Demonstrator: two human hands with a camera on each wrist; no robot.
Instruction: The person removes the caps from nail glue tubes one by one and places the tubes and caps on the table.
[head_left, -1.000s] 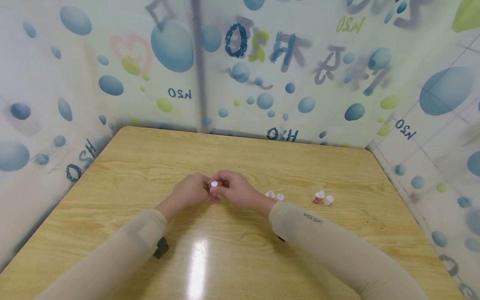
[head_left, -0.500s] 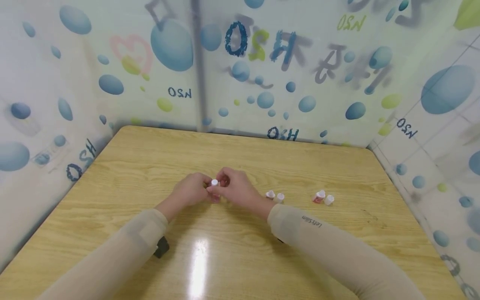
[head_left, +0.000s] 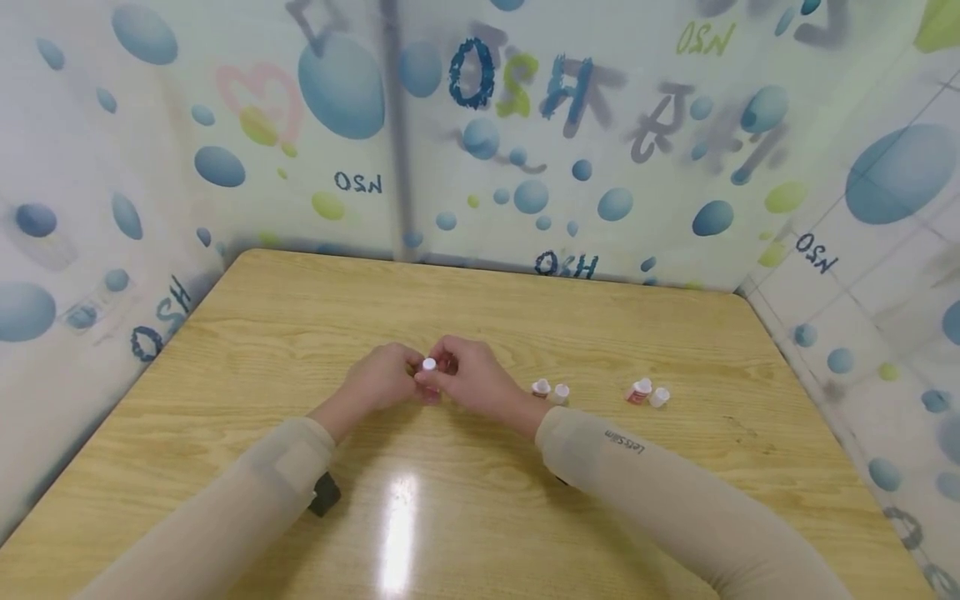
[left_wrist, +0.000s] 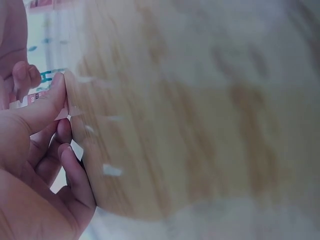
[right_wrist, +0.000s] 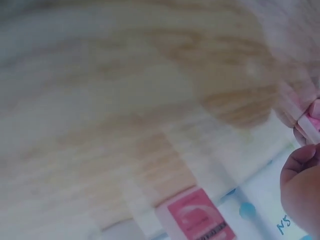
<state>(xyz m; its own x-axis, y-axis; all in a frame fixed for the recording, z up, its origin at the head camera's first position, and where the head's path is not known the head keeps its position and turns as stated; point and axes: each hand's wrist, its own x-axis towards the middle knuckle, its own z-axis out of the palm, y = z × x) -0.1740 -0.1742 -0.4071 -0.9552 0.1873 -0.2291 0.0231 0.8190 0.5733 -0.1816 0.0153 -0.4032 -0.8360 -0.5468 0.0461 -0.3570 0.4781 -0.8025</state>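
Observation:
My left hand (head_left: 382, 377) and right hand (head_left: 476, 377) meet over the table around a small bottle with a white top (head_left: 429, 365). Fingers and thumb of the left hand grip the bottle's body from the left; its pink label (left_wrist: 34, 98) shows between fingers in the left wrist view. From the other side my right thumb and fingers pinch it just below the white top. Most of the body is hidden behind the fingers. At the edge of the right wrist view, the right hand (right_wrist: 302, 185) is only partly visible.
To the right stand two small red-labelled white bottles, a nearer one (head_left: 541, 389) and a farther one (head_left: 640, 391), each beside a small white cap-like piece (head_left: 562, 393). A black object (head_left: 325, 494) lies by the left sleeve. Patterned walls border the wooden table (head_left: 480, 308).
A second ago the right thumb and fingers were closer around the white top; they have shifted slightly, leaving the top more exposed. The left hand stays in place on the bottle.

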